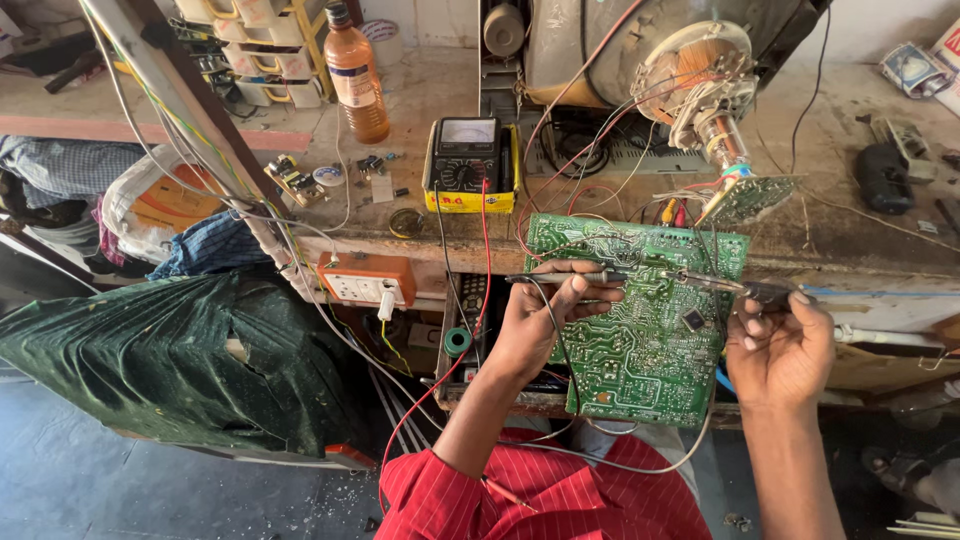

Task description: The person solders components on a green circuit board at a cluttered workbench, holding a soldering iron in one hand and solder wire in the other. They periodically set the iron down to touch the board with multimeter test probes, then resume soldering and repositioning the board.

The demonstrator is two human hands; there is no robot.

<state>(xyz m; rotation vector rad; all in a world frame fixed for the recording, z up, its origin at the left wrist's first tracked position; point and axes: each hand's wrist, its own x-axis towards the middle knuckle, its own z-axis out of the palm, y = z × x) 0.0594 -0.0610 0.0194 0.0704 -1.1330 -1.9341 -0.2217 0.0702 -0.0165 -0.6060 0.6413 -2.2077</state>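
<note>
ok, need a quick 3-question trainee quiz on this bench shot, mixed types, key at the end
1. True or false: the left hand holds a probe against the green circuit board.
2. What does the right hand grip?
A. a dark tool at the board's right edge
B. the brown bottle
C. the orange socket box
3. Fill in: the yellow-cased multimeter sits on the ____, behind the board.

Key
1. True
2. A: dark tool; the bottle and socket box are untouched.
3. workbench
</note>
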